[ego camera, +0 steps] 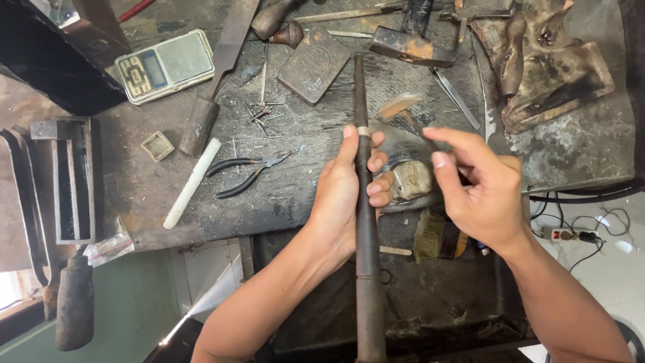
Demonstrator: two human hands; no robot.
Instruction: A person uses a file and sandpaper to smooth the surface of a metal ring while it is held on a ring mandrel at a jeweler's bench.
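Observation:
My left hand (pixel 349 191) grips a long dark tapered metal rod (pixel 367 269) that points away from me over the workbench. A thin pale ring (pixel 363 131) sits around the rod just above my thumb tip. My right hand (pixel 480 188) holds a small hammer by its dark handle; its pale head (pixel 399 105) is blurred and hovers just right of the ring. The handle is mostly hidden by my fingers.
The dark worn workbench (pixel 302 154) carries black-handled pliers (pixel 245 173), a white stick (pixel 192 183), a flat file (pixel 218 74), a pocket scale (pixel 164 65), a square metal block (pixel 314 64), a larger hammer (pixel 410 44) and tweezers (pixel 455 96). A brush (pixel 437 236) lies below the bench edge.

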